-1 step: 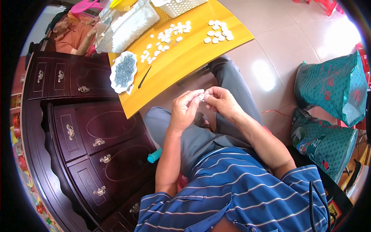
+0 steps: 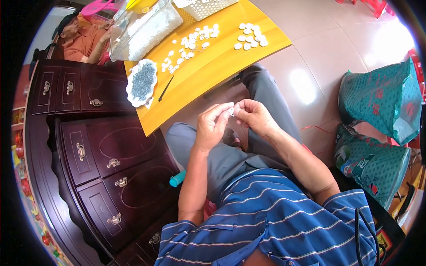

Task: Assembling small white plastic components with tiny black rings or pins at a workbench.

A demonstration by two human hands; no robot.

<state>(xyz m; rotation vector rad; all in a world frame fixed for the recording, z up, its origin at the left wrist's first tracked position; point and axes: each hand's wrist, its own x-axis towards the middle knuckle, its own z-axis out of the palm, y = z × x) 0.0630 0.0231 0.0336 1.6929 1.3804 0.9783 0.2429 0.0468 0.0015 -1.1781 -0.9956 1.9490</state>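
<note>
Above my lap, beyond the table's near edge, both hands meet fingertip to fingertip. My left hand [image 2: 210, 126] pinches a small white piece [image 2: 231, 112] between thumb and forefinger. Closed on the same piece from the other side is my right hand [image 2: 257, 117]. The fingers cover most of it, so its exact kind is hidden. On the yellow wooden table [image 2: 213, 71] lie scattered small white pieces [image 2: 191, 41], with a separate group of white round pieces [image 2: 250, 38] at the right. A white scalloped dish [image 2: 129, 94] holds many small dark grey parts [image 2: 143, 82].
A thin black tool [image 2: 166, 88] lies beside the dish. A clear bin [image 2: 119, 52] of white pieces and a white perforated basket [image 2: 206, 9] stand farther back. Dark wooden drawers [image 2: 120, 146] flank my left; teal bags [image 2: 377, 99] stand right. Another person [image 2: 84, 40] sits far left.
</note>
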